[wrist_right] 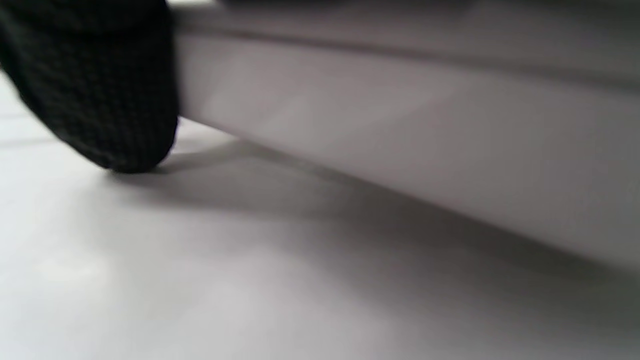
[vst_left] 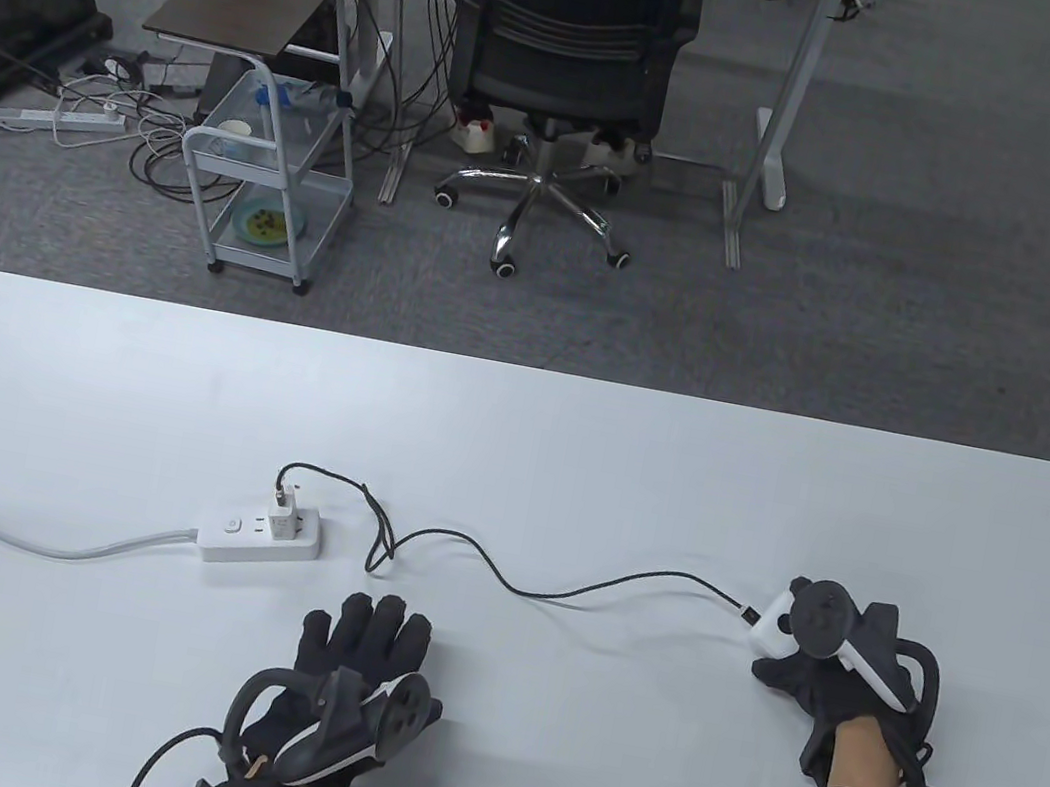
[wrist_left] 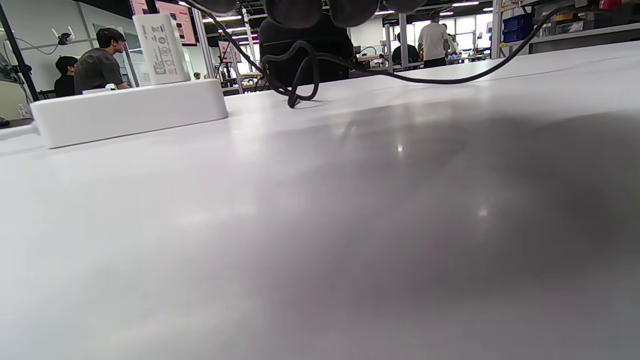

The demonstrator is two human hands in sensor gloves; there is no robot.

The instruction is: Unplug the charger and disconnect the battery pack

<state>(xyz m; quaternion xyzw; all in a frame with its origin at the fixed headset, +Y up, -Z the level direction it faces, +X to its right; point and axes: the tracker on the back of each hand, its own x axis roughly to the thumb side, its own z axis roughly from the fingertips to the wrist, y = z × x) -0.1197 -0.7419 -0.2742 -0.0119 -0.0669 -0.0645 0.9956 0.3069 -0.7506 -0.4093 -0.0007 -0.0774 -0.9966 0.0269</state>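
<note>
A white charger (vst_left: 285, 514) stands plugged into a white power strip (vst_left: 260, 542) at mid-table. Its black cable (vst_left: 551, 589) runs right to a white battery pack (vst_left: 769, 632), with the plug still in the pack's left end. My right hand (vst_left: 782, 662) grips the pack on the table. The right wrist view shows the pack's white side (wrist_right: 400, 125) close up, with a gloved fingertip (wrist_right: 100, 100) against it. My left hand (vst_left: 366, 635) lies flat and empty on the table just in front of the strip. The left wrist view shows the strip (wrist_left: 130, 112), the charger (wrist_left: 161, 47) and the looped cable (wrist_left: 300, 75).
The strip's white mains lead (vst_left: 2, 535) runs off the table's left edge. The cable makes a small loop (vst_left: 379, 541) right of the strip. An office chair (vst_left: 563, 65) and a cart (vst_left: 262, 185) stand beyond the table's far edge.
</note>
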